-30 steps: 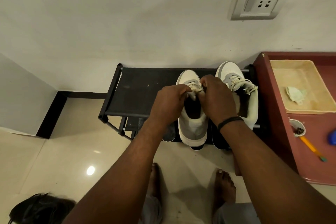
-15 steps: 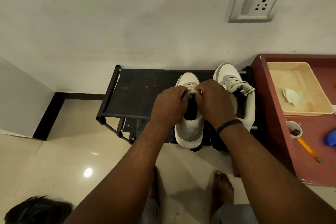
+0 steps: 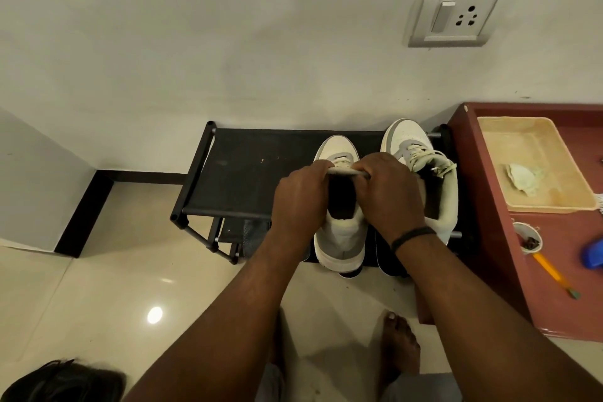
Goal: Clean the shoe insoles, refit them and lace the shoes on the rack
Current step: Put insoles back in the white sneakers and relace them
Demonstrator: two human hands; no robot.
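Cream tiled floor is seen nearest, with a black bag at the lower left and a bare foot below the arms. Farther on, a black shoe rack stands against the white wall. Two white and grey shoes are set on its top shelf, toes toward the wall. The left shoe is worked on by both hands: the left hand and the right hand are brought close together over its opening, fingers curled, and a pale flat piece near the tongue is pinched between them; whether it is the tongue, the lace or the insole cannot be told. The dark inside of the shoe shows between the hands. A black band is worn on the right wrist. The right shoe stands just beside it, its laces lying loose on top. To the right, a reddish worktop carries a beige tray holding a crumpled cloth, a small paper cup, an orange brush and a blue object cut by the frame edge. A switch and socket plate is fixed on the wall above.
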